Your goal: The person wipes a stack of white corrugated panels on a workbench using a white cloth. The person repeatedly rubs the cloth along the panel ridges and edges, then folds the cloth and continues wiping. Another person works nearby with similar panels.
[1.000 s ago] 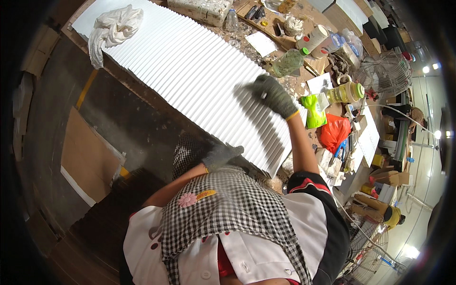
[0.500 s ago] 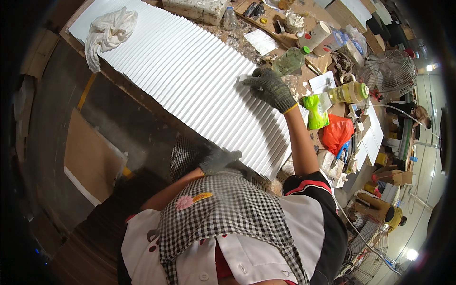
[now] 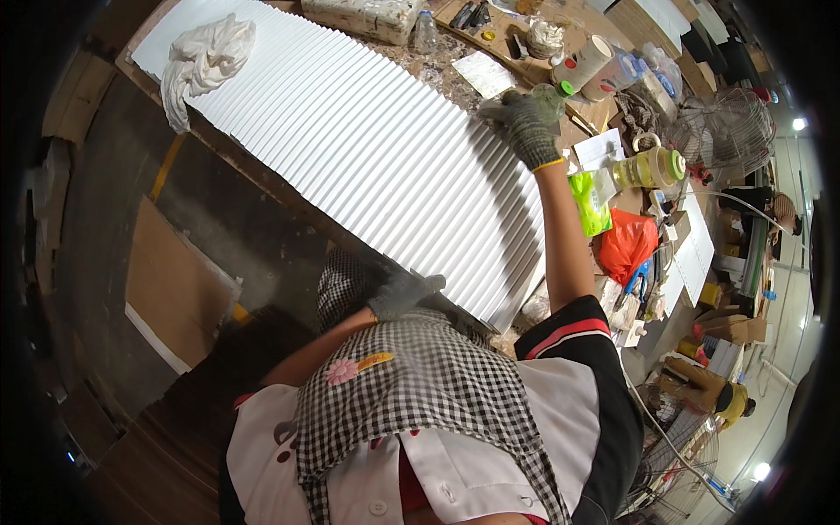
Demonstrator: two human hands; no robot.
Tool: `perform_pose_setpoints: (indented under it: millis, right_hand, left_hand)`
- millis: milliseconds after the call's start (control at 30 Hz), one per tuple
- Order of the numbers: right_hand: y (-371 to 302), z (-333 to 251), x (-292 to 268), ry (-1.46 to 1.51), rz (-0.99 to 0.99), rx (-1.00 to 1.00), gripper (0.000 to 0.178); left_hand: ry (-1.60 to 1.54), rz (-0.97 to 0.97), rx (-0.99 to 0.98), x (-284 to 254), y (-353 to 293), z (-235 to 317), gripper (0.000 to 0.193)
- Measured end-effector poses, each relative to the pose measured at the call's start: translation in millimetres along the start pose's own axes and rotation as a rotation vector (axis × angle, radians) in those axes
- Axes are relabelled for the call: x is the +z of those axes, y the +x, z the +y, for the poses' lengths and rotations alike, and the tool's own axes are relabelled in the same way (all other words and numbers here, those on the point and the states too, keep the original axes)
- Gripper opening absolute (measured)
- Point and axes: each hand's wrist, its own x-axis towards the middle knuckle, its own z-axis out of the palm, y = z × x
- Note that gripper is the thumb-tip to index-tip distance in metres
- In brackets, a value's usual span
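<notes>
A long row of overlapping white sheets (image 3: 350,140), fanned like steps, runs across the workbench from far left to near right. My right hand (image 3: 530,131), in a dark grey knit glove with a yellow cuff, is over the far edge of the sheets, beside a clear bottle with a green cap (image 3: 549,102). Its fingers are drawn together; what they hold, if anything, is hidden. My left hand (image 3: 404,296), gloved in grey too, rests at the near edge of the sheets, its fingers stretched out to the right and nothing visible in them.
A crumpled white cloth (image 3: 206,61) lies on the far left end of the sheets. Behind my right hand stand a yellowish bottle (image 3: 649,170), a green packet (image 3: 591,203), a red plastic bag (image 3: 627,245) and a cup (image 3: 588,61). A brown board (image 3: 175,284) lies on the floor at left.
My right hand has moved up and right, from over the white sheets to their far edge by the bottle. A pale piece seen at its fingertips before no longer shows. The left hand stays put.
</notes>
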Motion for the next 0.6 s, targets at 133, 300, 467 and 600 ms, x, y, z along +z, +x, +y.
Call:
perform_pose_setpoints:
  millis: [133,300,467,600]
  right_hand:
    - [0,-5,-6,0.260,-0.231,0.251,0.025]
    - [-12,-17,-3,-0.648,-0.261,-0.436,0.039]
    - [-10,-40,12,-0.263,-0.174,0.027,0.024]
    - [3,-50,18,-0.549,-0.314,-0.587,0.037]
  left_hand:
    - [-0.322,0.043,-0.186,1,-4,2,0.066]
    - [-0.218,0.043,-0.037,-20,-6,26,0.062]
    - [-0.529,-0.078,-0.408,-59,-25,65,0.105]
    - [-0.450,-0.134,-0.382,-57,-20,58,0.101]
